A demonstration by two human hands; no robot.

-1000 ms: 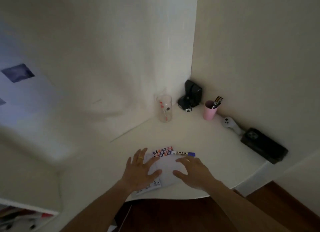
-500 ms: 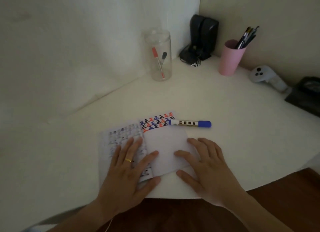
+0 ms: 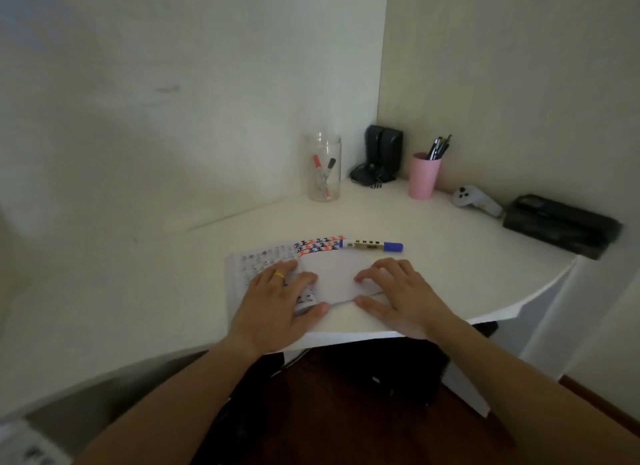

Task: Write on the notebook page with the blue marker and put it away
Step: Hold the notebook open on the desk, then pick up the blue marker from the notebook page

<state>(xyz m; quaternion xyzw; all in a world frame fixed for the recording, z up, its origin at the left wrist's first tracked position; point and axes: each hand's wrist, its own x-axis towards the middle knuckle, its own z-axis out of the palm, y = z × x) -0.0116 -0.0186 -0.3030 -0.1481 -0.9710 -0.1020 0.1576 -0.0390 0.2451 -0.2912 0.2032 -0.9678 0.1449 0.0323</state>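
Both hands lie spread, palms down, at frame centre: the left hand (image 3: 277,301) and right hand (image 3: 398,291) press on the notebook (image 3: 332,274). The blue marker (image 3: 370,246) lies untouched just above.

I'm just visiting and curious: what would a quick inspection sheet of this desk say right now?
Surface: white corner desk, dimly lit.
Job's things: open notebook near the front edge; blue marker lying capped just beyond it, untouched.
Clutter: clear jar with two markers; pink cup of pens; black speakers; grey controller; black case.
Grip: left hand and right hand lie flat on the notebook, holding nothing.
Cables: dark cords bundled by the speakers.
Surroundings: plain walls meeting in a corner; dark floor below.
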